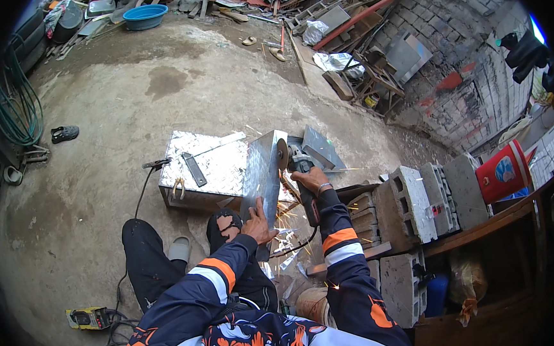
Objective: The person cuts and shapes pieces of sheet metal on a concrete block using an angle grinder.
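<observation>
Steadying the metal section (pixel 261 180) with the left hand (pixel 258 226) – pressed to the near part, with fingers stretched forward and slightly apart. Could not tell from above a true pinch from a flat press. Closed the right hand (pixel 313 179) around the body of the angle grinder (pixel 309 210), with fingertips hidden beneath the casing. Set the disc (pixel 283 154) at the section's right side, with sparks (pixel 284 214) scattered below and between the hands.

Ran the section lengthwise away from the body, at the right end of a silver metal box (pixel 221 154). Appeared thin-walled and stiff, probably light enough to shift under the disc; seemed smooth, likely slippery, and presumably hot and sharp near the cut. Called for a hold on the broad near face, well back from the disc and clear of raw edges. Looked denser in the grinder – best held by the body, with a firm wrist against kick.

Lay farther out: a dark square tool (pixel 194 169) on the box, a flat grey piece (pixel 321 147) beyond the grinder, and concrete blocks (pixel 414 202) to the right.
</observation>
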Available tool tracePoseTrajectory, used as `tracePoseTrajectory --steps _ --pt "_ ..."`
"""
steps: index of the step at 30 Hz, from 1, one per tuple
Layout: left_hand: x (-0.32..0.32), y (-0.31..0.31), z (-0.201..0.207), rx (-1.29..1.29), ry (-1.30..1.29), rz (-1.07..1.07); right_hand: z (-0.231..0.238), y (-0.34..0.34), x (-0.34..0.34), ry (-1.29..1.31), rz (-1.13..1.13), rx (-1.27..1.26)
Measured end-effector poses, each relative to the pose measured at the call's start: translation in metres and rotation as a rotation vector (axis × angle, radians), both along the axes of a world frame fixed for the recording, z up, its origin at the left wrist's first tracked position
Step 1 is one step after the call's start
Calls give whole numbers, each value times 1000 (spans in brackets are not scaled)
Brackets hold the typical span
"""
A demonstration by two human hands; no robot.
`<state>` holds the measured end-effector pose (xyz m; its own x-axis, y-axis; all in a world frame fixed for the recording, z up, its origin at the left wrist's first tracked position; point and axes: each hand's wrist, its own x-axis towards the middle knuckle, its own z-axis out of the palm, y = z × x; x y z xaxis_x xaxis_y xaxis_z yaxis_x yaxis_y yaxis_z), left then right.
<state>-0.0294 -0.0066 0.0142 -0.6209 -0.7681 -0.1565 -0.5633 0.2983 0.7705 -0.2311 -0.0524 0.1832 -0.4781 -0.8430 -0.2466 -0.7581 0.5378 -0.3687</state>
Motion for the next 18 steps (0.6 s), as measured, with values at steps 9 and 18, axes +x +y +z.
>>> tracePoseTrajectory --steps 9,18 --pt "-3 0 6 18 -24 -25 -15 -5 -19 -45 -44 -86" --pt "0 0 -2 -1 4 -3 -7 -8 -9 -23 -7 -69"
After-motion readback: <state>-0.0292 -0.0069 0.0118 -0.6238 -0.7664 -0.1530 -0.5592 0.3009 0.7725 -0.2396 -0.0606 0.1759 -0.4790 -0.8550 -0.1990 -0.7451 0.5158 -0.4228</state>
